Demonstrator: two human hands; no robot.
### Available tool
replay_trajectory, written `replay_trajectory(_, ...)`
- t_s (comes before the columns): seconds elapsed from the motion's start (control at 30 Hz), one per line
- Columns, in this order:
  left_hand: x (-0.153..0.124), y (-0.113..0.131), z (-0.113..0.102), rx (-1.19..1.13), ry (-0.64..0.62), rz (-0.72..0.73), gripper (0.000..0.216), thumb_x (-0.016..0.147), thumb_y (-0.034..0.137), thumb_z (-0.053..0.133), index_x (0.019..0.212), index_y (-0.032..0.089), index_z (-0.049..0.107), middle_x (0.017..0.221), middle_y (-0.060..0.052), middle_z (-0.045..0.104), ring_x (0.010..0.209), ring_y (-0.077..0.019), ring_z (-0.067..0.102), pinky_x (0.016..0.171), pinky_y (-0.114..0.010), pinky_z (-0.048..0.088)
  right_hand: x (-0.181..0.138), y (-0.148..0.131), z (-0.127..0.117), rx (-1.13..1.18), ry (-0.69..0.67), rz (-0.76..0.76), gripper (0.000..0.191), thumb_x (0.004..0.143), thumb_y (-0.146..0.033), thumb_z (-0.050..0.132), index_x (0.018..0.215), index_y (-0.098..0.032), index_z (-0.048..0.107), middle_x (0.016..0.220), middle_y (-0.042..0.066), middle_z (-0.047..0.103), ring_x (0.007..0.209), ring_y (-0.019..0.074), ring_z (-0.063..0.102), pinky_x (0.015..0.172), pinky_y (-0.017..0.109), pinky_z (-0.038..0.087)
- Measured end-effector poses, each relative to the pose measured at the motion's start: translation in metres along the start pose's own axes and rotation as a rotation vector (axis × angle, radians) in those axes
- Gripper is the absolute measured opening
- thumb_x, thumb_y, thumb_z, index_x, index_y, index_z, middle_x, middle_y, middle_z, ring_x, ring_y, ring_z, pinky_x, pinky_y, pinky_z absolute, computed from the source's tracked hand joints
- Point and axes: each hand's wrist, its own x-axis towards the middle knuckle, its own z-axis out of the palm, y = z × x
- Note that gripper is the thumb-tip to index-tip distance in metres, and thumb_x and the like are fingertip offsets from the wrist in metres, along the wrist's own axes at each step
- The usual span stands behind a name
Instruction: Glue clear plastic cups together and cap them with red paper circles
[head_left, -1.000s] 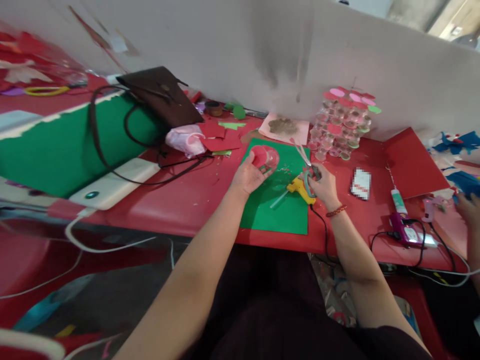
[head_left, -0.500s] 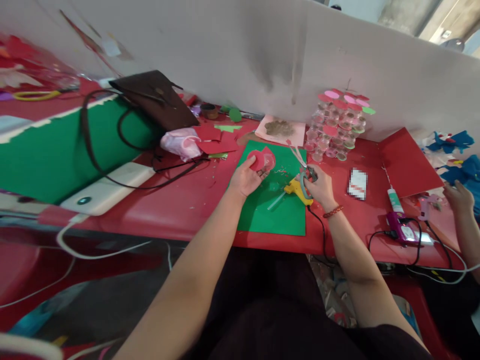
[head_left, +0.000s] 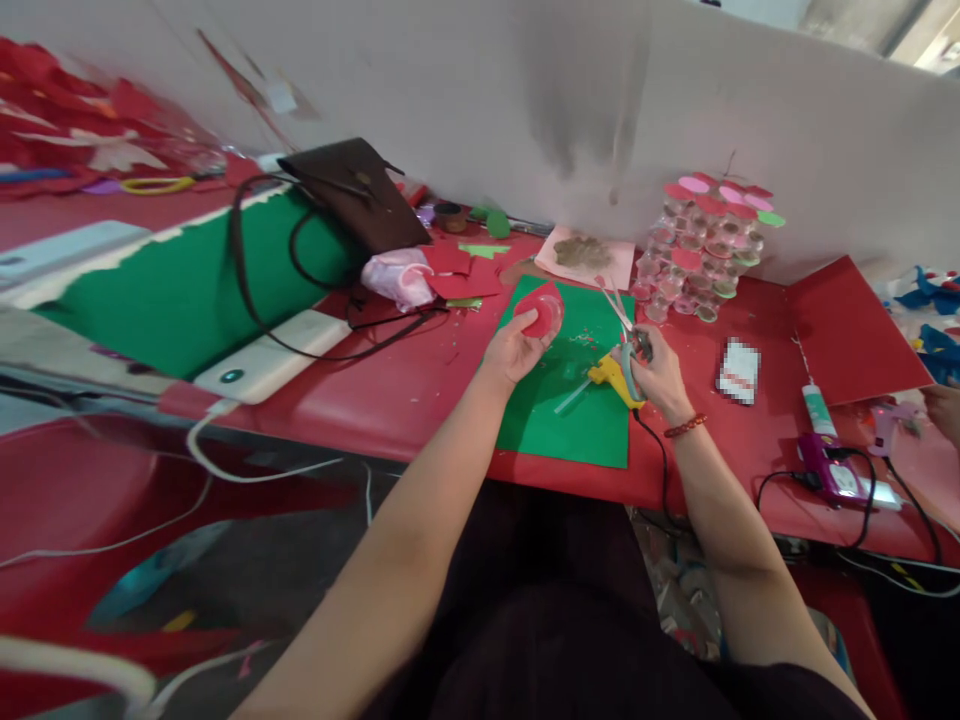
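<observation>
My left hand [head_left: 516, 350] is closed on a small clear plastic cup with a red paper disc [head_left: 541, 312], held over the top left of a green sheet [head_left: 577, 410]. My right hand [head_left: 654, 372] grips a pair of grey-handled scissors [head_left: 624, 320] whose blades point up and left. A yellow hot-glue gun [head_left: 611, 376] lies on the green sheet just left of that hand, with its clear glue stick poking out toward me and its black cord running off the table edge.
On the red table [head_left: 420, 390], a stack of clear cups with coloured discs [head_left: 701, 245] stands by the white wall. A brown bag [head_left: 352, 195] lies on green foam at left. A red card [head_left: 851, 335], glue tube [head_left: 817, 408], purple glue gun [head_left: 832, 475] and another person's hand [head_left: 946, 410] are at right.
My left hand has turned the cup and disc a little and kept them above the green sheet. My right hand stays on the scissors by the glue gun. The camera has shifted left.
</observation>
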Motion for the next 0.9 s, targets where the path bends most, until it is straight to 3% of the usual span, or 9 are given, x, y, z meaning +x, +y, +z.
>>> replay_trajectory(0.2,-0.004,-0.001,0.000,0.014,-0.030,0.016,0.024,0.078,0.009,0.065,0.099,0.020,0.068,0.100,-0.003,0.082,0.110,-0.0214,0.076,0.113,-0.043,0.055,-0.002,0.004,0.003,-0.210,0.033,-0.150,0.047,0.082,-0.055,0.070,0.115,-0.022,0.062,0.104,0.012,0.072,0.099,0.0309,0.064,0.097,0.049,0.045)
replay_trajectory(0.33,-0.010,0.000,0.003,0.031,-0.092,-0.030,0.014,0.083,0.023,0.067,0.097,0.020,0.069,0.105,-0.007,0.081,0.123,-0.0280,0.072,0.116,-0.050,0.052,-0.006,0.001,0.008,-0.262,-0.004,-0.150,0.046,0.083,-0.056,0.072,0.115,-0.023,0.066,0.109,0.013,0.073,0.102,0.0331,0.064,0.092,0.046,0.048)
replay_trajectory(0.43,-0.013,-0.001,0.005,0.071,-0.109,-0.046,0.018,0.083,0.030,0.071,0.098,0.021,0.070,0.109,-0.008,0.081,0.128,-0.0289,0.069,0.116,-0.048,0.051,-0.009,-0.002,0.012,-0.239,-0.022,-0.120,0.047,0.084,-0.056,0.071,0.117,-0.023,0.067,0.107,0.013,0.074,0.099,0.0320,0.066,0.084,0.043,0.051)
replay_trajectory(0.57,-0.016,-0.002,0.008,0.070,-0.163,-0.052,0.026,0.079,0.028,0.076,0.102,0.019,0.071,0.112,-0.008,0.080,0.128,-0.0280,0.070,0.119,-0.044,0.049,-0.011,-0.004,0.014,-0.236,-0.028,-0.106,0.048,0.085,-0.055,0.071,0.119,-0.022,0.067,0.107,0.014,0.074,0.097,0.0312,0.068,0.080,0.041,0.051)
replay_trajectory(0.73,-0.020,-0.005,0.010,0.067,-0.236,-0.053,0.036,0.073,0.021,0.078,0.108,0.017,0.069,0.115,-0.009,0.079,0.137,-0.0310,0.064,0.125,-0.050,0.043,-0.011,-0.003,0.014,-0.203,-0.020,-0.120,0.047,0.085,-0.052,0.071,0.120,-0.021,0.067,0.106,0.012,0.075,0.097,0.0299,0.068,0.081,0.041,0.052)
replay_trajectory(0.9,-0.019,-0.006,0.006,0.112,-0.375,-0.092,0.040,0.067,0.026,0.084,0.104,0.016,0.071,0.116,-0.012,0.079,0.139,-0.0377,0.061,0.124,-0.056,0.043,-0.010,-0.001,0.015,-0.171,-0.007,-0.125,0.045,0.084,-0.050,0.073,0.119,-0.023,0.066,0.105,0.011,0.074,0.094,0.0275,0.068,0.081,0.041,0.054)
